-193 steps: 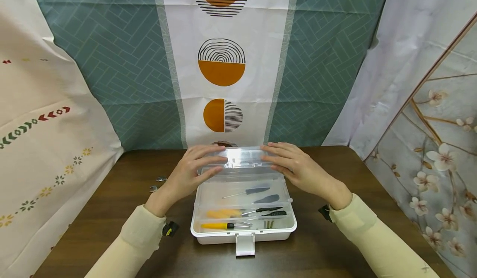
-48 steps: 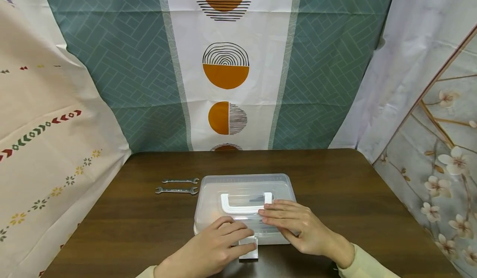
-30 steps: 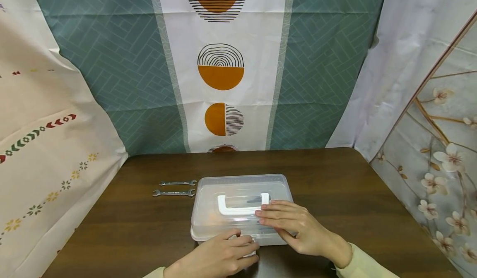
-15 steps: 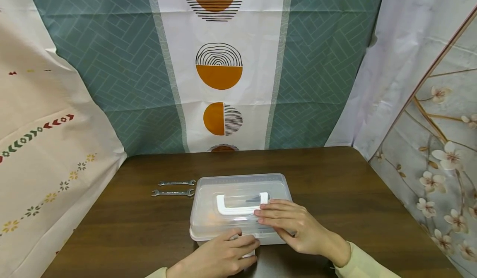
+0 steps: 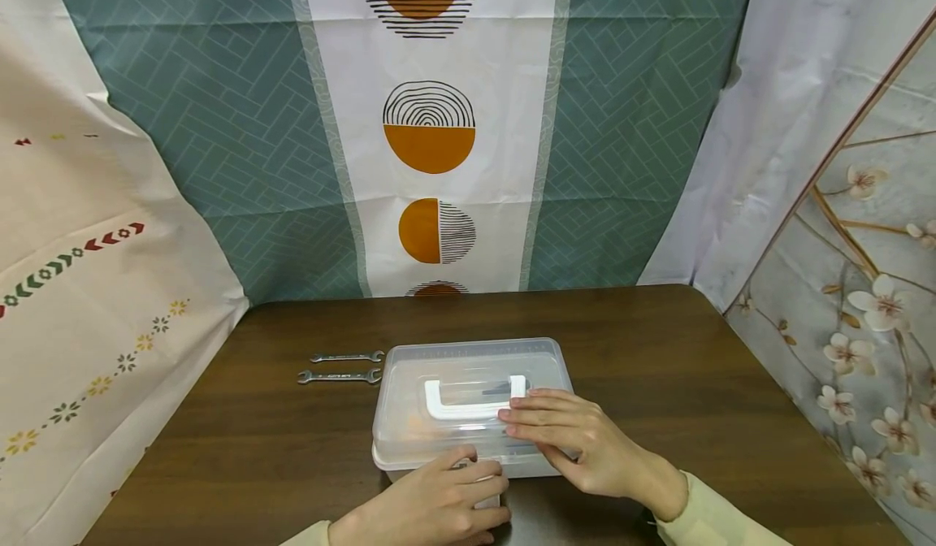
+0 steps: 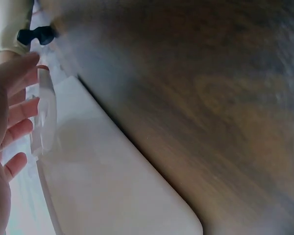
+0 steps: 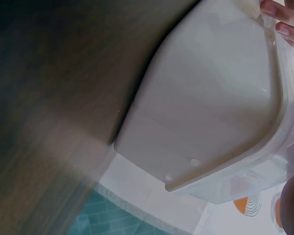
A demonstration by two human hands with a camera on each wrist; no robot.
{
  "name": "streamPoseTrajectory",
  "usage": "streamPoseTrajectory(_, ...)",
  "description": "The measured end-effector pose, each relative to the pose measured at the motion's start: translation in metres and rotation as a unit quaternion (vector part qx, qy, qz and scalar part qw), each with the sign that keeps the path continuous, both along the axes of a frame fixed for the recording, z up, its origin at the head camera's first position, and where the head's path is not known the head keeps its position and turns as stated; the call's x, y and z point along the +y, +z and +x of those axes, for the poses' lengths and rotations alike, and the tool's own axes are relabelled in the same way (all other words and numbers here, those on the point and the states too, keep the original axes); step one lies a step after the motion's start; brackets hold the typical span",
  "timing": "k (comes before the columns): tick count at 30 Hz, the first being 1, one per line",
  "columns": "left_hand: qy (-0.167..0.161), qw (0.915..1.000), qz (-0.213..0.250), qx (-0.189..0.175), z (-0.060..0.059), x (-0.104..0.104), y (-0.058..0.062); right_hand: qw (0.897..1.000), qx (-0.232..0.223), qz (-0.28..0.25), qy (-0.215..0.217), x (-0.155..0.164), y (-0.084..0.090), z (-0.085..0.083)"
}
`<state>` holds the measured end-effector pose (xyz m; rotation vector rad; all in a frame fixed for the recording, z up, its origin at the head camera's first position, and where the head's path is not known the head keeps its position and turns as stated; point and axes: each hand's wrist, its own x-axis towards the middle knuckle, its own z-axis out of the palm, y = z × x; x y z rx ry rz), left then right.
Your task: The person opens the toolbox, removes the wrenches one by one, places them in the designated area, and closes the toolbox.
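Observation:
A toolbox [image 5: 402, 440] with a clear lid and white base sits on the table, its lid down. My left hand [image 5: 431, 501] is at the front, fingers curled about the white latch [image 6: 48, 112], which stands out from the front wall in the left wrist view. One fingertip touches the latch's free end there. My right hand [image 5: 585, 444] rests on the lid's right front with its fingers nearly straight, fingertips at the white handle [image 5: 468, 411]. Dark and orange shapes of tools show faintly through the lid.
Two open-ended wrenches, a smaller one [image 5: 347, 357] behind a larger one [image 5: 339, 376], lie on the wooden table [image 5: 643, 367] left of the toolbox. Patterned cloths hang behind the table and at both sides.
The toolbox lid, raised in both hands at first, has come down over the base. My left hand has moved onto the front latch; my right hand has stayed on the lid lately.

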<state>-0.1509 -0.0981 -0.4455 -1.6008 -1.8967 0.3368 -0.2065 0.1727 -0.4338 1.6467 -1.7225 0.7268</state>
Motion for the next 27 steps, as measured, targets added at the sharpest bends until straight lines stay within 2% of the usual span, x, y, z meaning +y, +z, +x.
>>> streamPoseTrajectory(7, -0.005, 0.9992, 0.011, -0.037, 0.0, 0.001, 0.006, 1.0, 0.006, 0.0, -0.001, 0.0, 0.001, -0.001)
streamPoseTrajectory(11, -0.006, 0.9959, 0.041, -0.08, 0.001, 0.0, 0.014, 1.0, 0.009, -0.003, 0.003, 0.0, 0.001, -0.003)
streamPoseTrajectory(14, -0.006, 0.993, 0.068, -0.097, 0.001, -0.002, 0.02, 1.0, 0.009, -0.005, 0.001, 0.0, 0.001, -0.003)
streamPoseTrajectory(16, -0.004, 0.9927, 0.079, -0.091, 0.0, -0.004, 0.023, 1.0, 0.007, -0.006, 0.0, 0.0, 0.001, -0.002)
streamPoseTrajectory(24, 0.015, 0.996, 0.088, -0.007, -0.001, -0.009, 0.026, 1.0, 0.011, -0.011, 0.005, -0.001, 0.0, -0.003)
streamPoseTrajectory(27, 0.018, 0.9962, 0.085, 0.006, 0.0, -0.01, 0.026, 1.0, 0.01, -0.011, 0.003, -0.001, 0.0, -0.002)
